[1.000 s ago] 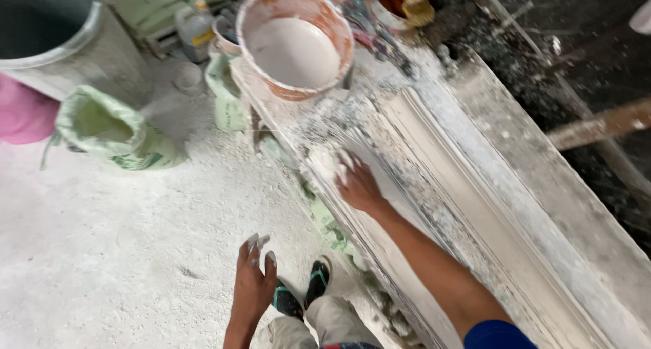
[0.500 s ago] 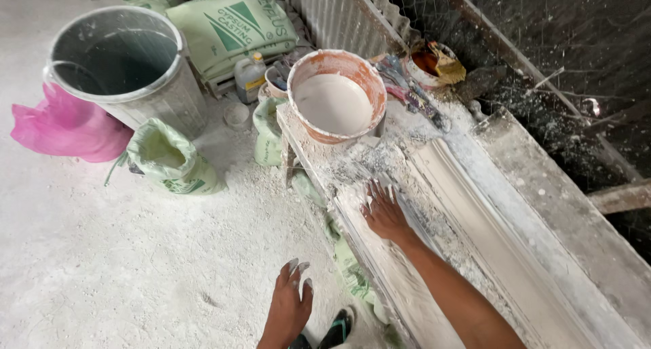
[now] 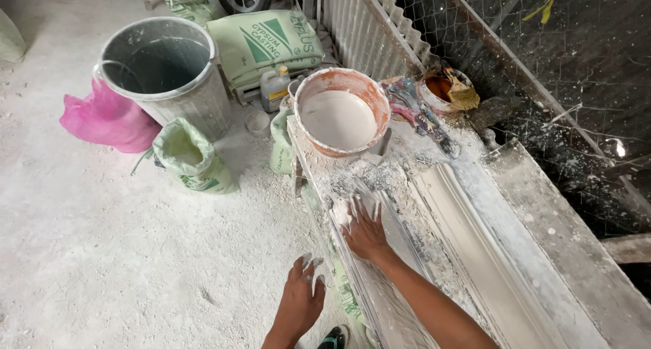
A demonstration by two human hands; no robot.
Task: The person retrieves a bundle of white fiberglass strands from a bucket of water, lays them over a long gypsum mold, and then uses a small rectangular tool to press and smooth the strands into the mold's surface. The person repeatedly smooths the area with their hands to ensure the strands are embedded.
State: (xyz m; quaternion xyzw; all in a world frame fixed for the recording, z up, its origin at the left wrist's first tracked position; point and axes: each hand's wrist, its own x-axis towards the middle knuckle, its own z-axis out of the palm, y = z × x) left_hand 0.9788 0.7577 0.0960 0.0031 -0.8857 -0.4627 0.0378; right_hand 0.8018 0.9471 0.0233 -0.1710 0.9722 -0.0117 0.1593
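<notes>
Head view. The right hand point(image 3: 365, 232) lies flat, palm down, on the long white plaster moulding point(image 3: 407, 254) that runs the length of the table point(image 3: 576, 254). Its fingers are spread wide and smeared with white; the grip is open and closes on nothing. The left hand point(image 3: 300, 300) hangs off the table, just beside the moulding's near edge and over the dusty floor point(image 3: 102, 254). Its fingers are loosely spread and plaster-tipped, and its grip is open and empty.

Landmark: the orange-rimmed basin point(image 3: 342, 112) of white plaster mix stands on the table's far end, beyond the right hand. Just right of the basin lie stained tools point(image 3: 413, 105) and a small pot with a brush point(image 3: 447, 91). Left of the basin stands a grey bucket point(image 3: 166, 78), with a pink bag point(image 3: 108, 122) and an open green sack point(image 3: 186, 152) beside it. Behind the basin lies a green-printed sack point(image 3: 268, 40) with a small bottle point(image 3: 274, 85) at its front.
</notes>
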